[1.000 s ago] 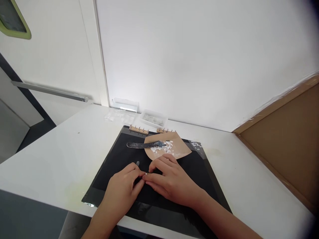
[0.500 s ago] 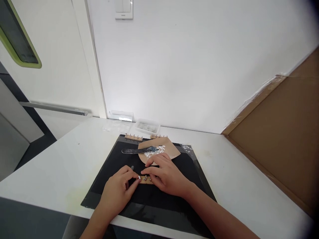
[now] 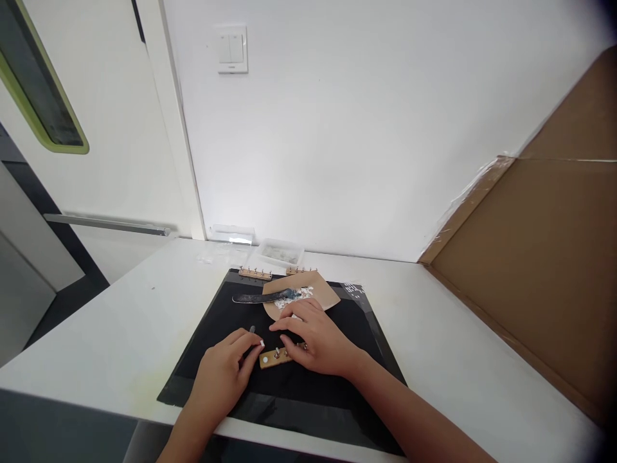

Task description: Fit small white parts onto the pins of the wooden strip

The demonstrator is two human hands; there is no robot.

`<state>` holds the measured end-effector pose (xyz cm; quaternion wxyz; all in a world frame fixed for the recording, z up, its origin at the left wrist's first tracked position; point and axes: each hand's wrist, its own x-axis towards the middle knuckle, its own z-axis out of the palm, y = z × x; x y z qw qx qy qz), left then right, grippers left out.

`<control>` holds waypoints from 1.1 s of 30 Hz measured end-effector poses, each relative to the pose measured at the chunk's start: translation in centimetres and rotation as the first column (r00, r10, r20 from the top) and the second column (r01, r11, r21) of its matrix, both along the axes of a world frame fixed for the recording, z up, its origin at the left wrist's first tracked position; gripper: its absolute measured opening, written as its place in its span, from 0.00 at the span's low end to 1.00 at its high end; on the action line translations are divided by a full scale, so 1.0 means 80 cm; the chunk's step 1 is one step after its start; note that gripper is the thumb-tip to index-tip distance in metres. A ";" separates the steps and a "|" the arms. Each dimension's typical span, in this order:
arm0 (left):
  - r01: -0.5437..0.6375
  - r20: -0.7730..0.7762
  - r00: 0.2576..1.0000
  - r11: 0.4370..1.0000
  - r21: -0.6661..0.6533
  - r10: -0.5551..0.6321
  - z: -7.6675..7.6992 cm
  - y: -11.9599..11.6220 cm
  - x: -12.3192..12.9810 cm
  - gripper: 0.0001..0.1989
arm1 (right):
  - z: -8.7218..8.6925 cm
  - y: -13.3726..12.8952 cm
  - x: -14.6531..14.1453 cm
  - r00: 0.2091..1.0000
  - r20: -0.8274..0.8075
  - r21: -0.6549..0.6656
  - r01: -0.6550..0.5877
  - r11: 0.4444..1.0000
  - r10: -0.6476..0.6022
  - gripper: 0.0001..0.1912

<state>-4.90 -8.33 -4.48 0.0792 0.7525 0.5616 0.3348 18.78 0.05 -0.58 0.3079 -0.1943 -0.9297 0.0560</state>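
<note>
- Left hand (image 3: 224, 365): thumb and forefinger are pinched on a little white piece (image 3: 261, 343), right by the near end... well, the left end of the wooden strip (image 3: 271, 361). I'd pinch only its edge so you can see where it sits.
- Right hand (image 3: 321, 337): thumb and forefinger are apart, nothing between the tips. It's over the strip's right end; can't tell if it's pressing down. I'd steady the wood there, since it looks light enough to skid.
- The strip lies a bit slanted on the black mat (image 3: 260, 389), a pale dot (image 3: 265, 360) at its left end and a metal screw (image 3: 277, 353) further in. I'd keep fingers clear of that screw.
- Mind your knuckles around the brown paper (image 3: 329, 292), imo. The loose white bits (image 3: 307, 292) on it look easy to scatter.
</note>
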 end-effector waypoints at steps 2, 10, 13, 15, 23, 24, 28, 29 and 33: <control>-0.014 0.016 1.000 0.999 0.029 0.014 -0.003 0.000 -0.002 0.08 | 0.001 0.001 0.001 1.000 -0.009 0.006 0.002 1.000 -0.002 0.15; 0.110 0.306 0.935 0.966 0.234 -0.180 0.031 -0.004 0.020 0.04 | 0.003 -0.001 0.004 0.995 -0.098 -0.020 0.011 1.000 -0.013 0.16; 0.223 0.224 0.927 0.923 0.313 -0.300 0.072 0.012 0.039 0.05 | 0.004 -0.004 0.005 0.988 -0.152 -0.077 -0.020 0.997 0.008 0.13; 0.316 0.168 0.903 0.876 0.364 -0.395 0.094 0.038 0.052 0.06 | 0.006 -0.005 0.005 0.978 -0.210 -0.106 -0.038 0.994 0.015 0.11; 0.301 0.363 0.785 0.821 0.485 -0.502 0.068 0.138 0.068 0.05 | 0.008 0.005 0.015 0.920 -0.363 -0.252 0.052 0.966 -0.144 0.08; 0.296 0.367 0.786 0.824 0.483 -0.497 0.059 0.140 0.064 0.05 | 0.007 0.005 0.015 0.919 -0.362 -0.293 0.049 0.955 -0.158 0.08; 0.377 0.260 0.790 0.775 0.508 -0.555 0.042 0.137 0.052 0.08 | 0.003 0.004 0.015 0.920 -0.348 -0.408 0.024 0.913 -0.180 0.12; 0.388 0.234 0.790 0.757 0.526 -0.567 0.042 0.136 0.050 0.08 | 0.001 0.004 0.015 0.924 -0.340 -0.421 0.016 0.907 -0.174 0.12; 0.386 0.162 0.803 0.707 0.593 -0.574 0.042 0.134 0.050 0.10 | -0.004 0.011 0.019 0.927 -0.354 -0.372 -0.019 0.928 -0.123 0.09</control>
